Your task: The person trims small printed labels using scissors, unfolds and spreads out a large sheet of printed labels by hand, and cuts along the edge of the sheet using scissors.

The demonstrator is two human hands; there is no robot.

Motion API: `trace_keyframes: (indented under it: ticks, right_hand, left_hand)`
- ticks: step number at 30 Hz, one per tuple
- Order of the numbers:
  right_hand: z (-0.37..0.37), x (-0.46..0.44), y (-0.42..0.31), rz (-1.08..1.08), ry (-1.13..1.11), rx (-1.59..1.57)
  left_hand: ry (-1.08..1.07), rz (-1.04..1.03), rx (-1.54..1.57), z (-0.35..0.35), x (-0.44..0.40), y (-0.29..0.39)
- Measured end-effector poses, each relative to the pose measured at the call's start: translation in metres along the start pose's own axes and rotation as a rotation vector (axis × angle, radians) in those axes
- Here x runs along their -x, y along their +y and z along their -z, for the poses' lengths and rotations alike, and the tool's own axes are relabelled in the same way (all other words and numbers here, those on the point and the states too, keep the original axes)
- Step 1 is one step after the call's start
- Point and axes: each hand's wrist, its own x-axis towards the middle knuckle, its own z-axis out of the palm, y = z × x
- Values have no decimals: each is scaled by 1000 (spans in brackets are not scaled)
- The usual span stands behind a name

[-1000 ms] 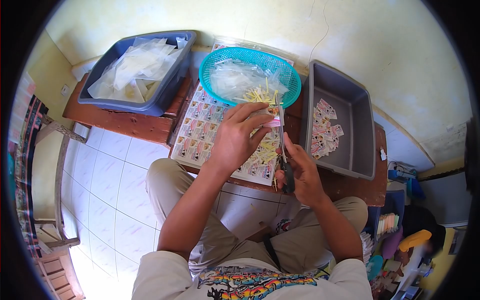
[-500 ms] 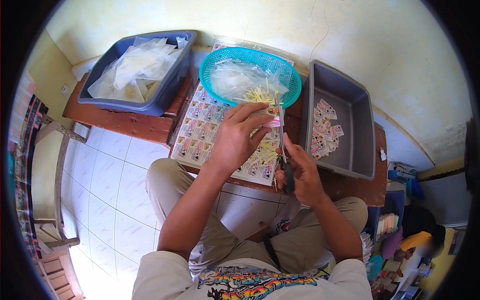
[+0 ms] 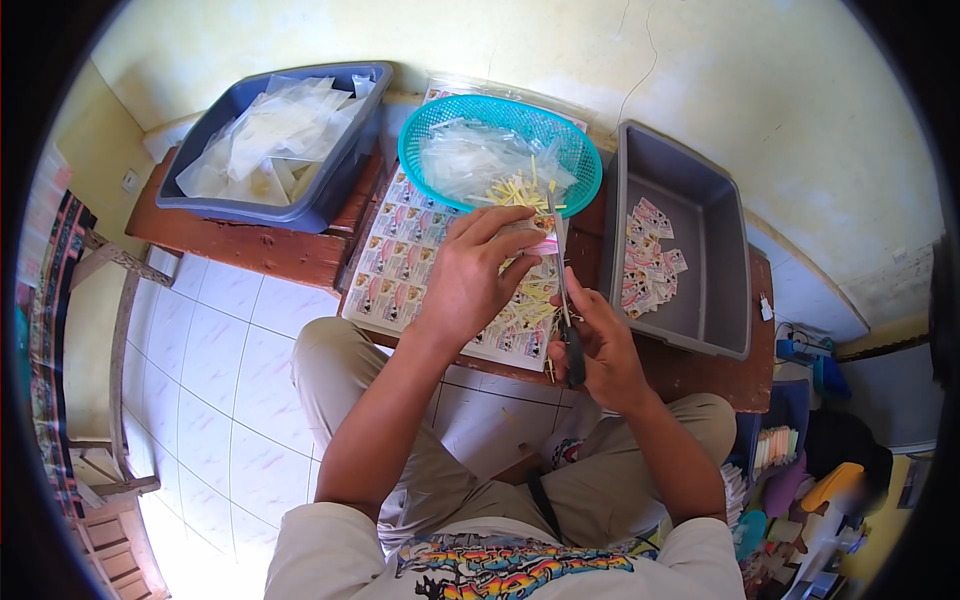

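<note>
My left hand (image 3: 487, 255) is closed on a small printed label (image 3: 545, 238), pinched between thumb and fingers. In my right hand (image 3: 603, 350) is a pair of scissors (image 3: 561, 250) with black handles, its blades pointing away from me along the label's right edge. Below both hands lie printed sheets (image 3: 385, 285) covered in rows of the same labels. Thin yellowish paper strips (image 3: 522, 318) are scattered over the sheets. More strips sit in the front of a turquoise woven basket (image 3: 412, 165), beside clear plastic pieces (image 3: 470, 155).
To the right, a grey tub (image 3: 705, 225) holds a small pile of cut labels (image 3: 655, 270). A blue-grey tub (image 3: 320, 205) of translucent plastic sheets (image 3: 280, 130) stands at the left on a reddish-brown wooden bench (image 3: 235, 240). Another person (image 3: 850, 475) is partly visible at the far right.
The scissor blades have drawn closer together along the label's edge, with a slight shift of my right hand's fingers. My left hand stays in place.
</note>
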Motion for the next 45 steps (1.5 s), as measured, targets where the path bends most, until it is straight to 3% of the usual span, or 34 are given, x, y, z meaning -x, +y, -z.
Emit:
trace_keyframes:
  ticks: [10, 13, 15, 16, 18, 21, 27, 37, 45]
  right_hand:
    - [-2, -1, 0, -99, 25, -53]
    - [0, -5, 7, -89, 34, 111]
    - [3, -5, 11, -98, -21, 467]
    - [4, -5, 18, -97, -20, 468]
    - [3, -3, 34, 127, 6, 807]
    - [-1, -4, 43, -45, -23, 830]
    - [-9, -10, 44, -170, -54, 1031]
    - [-11, -15, 62, -64, -32, 1151]
    - [-13, -16, 48, -167, -107, 1264]
  left_hand:
    - [-4, 4, 2, 4, 0, 0]
    - [-4, 14, 7, 4, 1, -1]
    - [-5, 10, 2, 6, 1, 0]
    - [-4, 9, -5, 6, 0, 1]
    - [-4, 6, -4, 5, 0, 1]
    - [-3, -5, -10, 4, 0, 3]
    - [11, -24, -9, 2, -3, 7]
    - [-8, -27, -6, 4, -4, 8]
    - [-15, -25, 6, 2, -2, 7]
